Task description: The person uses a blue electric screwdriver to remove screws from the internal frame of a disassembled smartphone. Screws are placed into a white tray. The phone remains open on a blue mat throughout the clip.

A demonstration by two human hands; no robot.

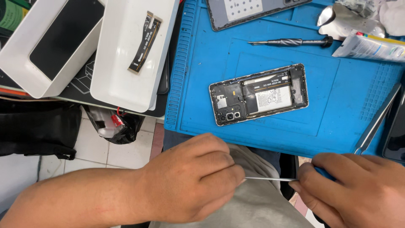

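Blue repair mat [211,84] covers the surface, above a tiled floor. At 6 o'clock, below the mat's edge, a thin metal rod [270,179] spans both hands: the left hand [190,181] pinches its tip with curled fingers, and the right hand [358,190] closes round its blue handle, mostly hidden. Above, an opened phone [258,93] lies battery-up. At 10 o'clock, one white tray [126,84] holds a flex cable [145,41]; another [25,63] holds a dark slab. Tweezers [377,120] at 3 o'clock are partly cut off.
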